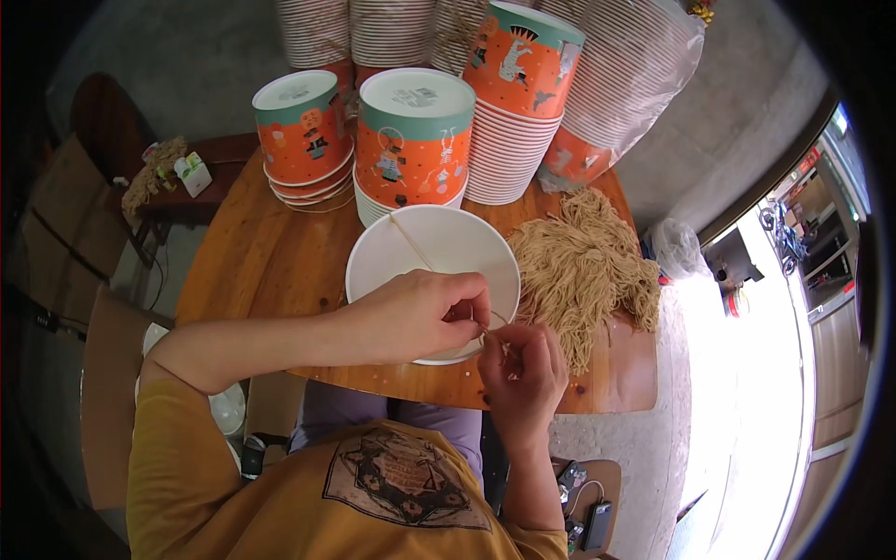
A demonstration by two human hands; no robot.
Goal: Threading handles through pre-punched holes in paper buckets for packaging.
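Note:
A white paper bucket (378, 271) stands mouth up near the table's front edge. Tan string (408, 240) runs over its far rim and down inside. Across the bucket's opening reaches my left hand (446, 303), its thumb and forefinger pinching the string near the right rim. My right hand (527, 369) is closed just beside it at the near right rim, fingers curled on the same string. The fingertips of both hands almost meet, and the exact shape of the string between them is too small to make out.
A heap of cut tan strings (588, 271) lies right of the bucket. Behind it stand nested orange and green buckets (411, 154), a shorter stack (299, 135) and a taller one (523, 84). Plastic wraps another stack (635, 75). The wooden table (252, 271) has a curved edge.

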